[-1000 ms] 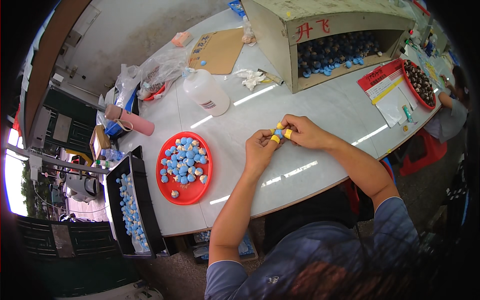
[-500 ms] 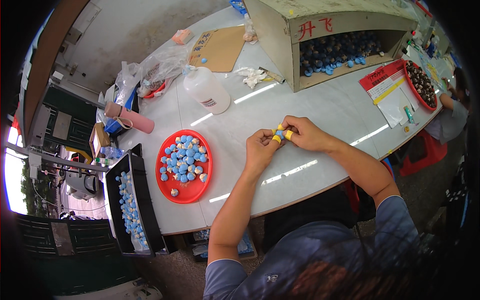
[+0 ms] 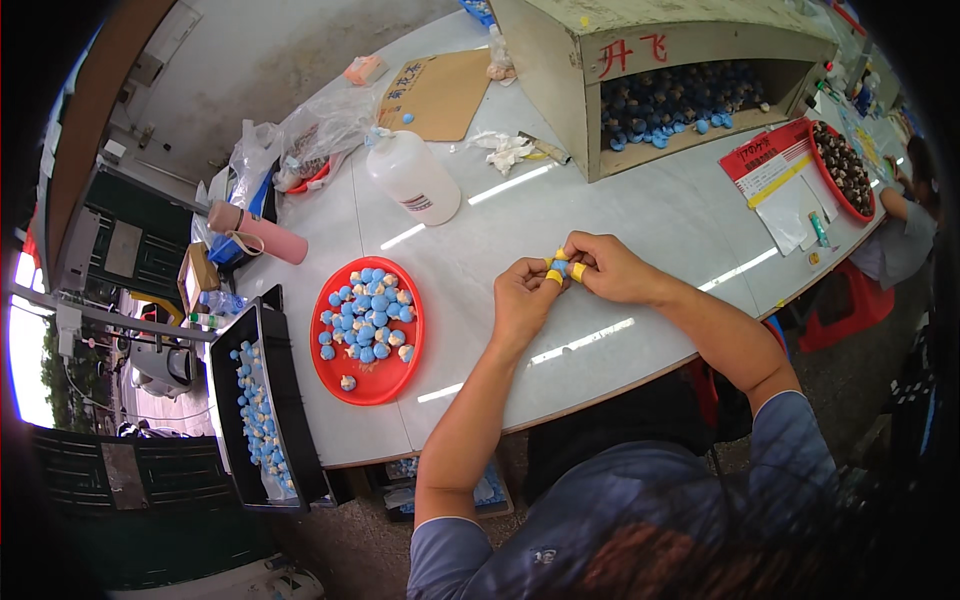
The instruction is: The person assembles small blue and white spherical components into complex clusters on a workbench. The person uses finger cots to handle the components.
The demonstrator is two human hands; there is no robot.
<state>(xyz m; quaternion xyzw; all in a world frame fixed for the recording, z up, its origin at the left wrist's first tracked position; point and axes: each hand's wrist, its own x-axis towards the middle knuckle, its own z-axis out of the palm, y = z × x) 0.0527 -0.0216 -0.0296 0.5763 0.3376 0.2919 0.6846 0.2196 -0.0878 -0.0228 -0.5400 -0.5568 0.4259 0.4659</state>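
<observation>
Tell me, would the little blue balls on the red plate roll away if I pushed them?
Probably. The blue balls look round and small, so a push would likely send them rolling. The red plate seems to have a raised rim, which should keep most in. They are heaped together, so they would likely bump each other.

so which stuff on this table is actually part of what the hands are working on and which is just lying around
In use:
- small blue piece pinched between left hand and right hand
- red tray of blue pieces
- black tray of pieces
- wooden box stocked with blue pieces

Lying about:
- white bottle
- pink flask
- plastic bags
- cardboard sheet
- crumpled tissue
</observation>
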